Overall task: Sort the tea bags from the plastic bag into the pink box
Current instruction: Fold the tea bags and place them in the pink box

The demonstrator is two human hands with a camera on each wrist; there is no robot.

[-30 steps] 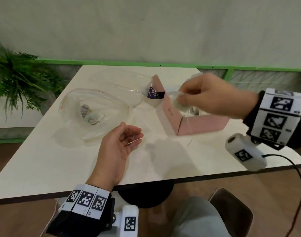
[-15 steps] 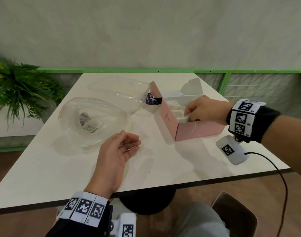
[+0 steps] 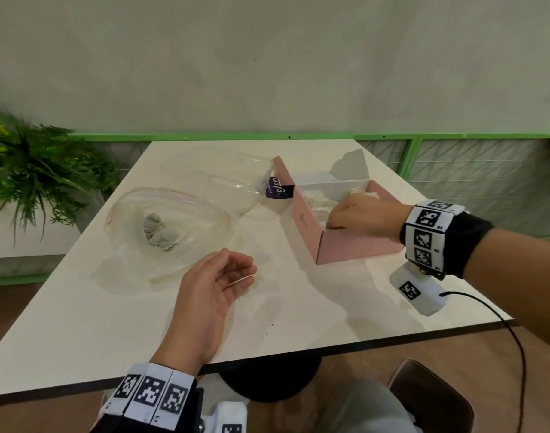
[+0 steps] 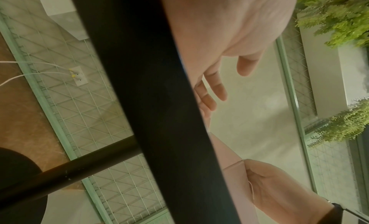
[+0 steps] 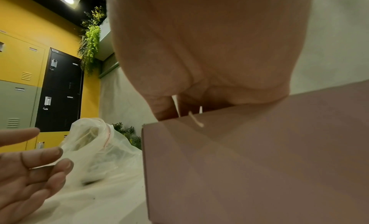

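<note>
A: What is counted, left to right?

B: One plastic bag (image 3: 167, 226) is seen lying on the table (image 3: 80, 307), a few tea bags (image 3: 161, 235) inside; the number cannot be told. One left hand (image 3: 211, 295) is relaxed, released, palm up. One pink box (image 3: 355, 248) is seen, several tea bags inside.

A: What is changed?

B: The right hand (image 3: 361, 218) is now lowered into the box; its grip cannot be told.
</note>
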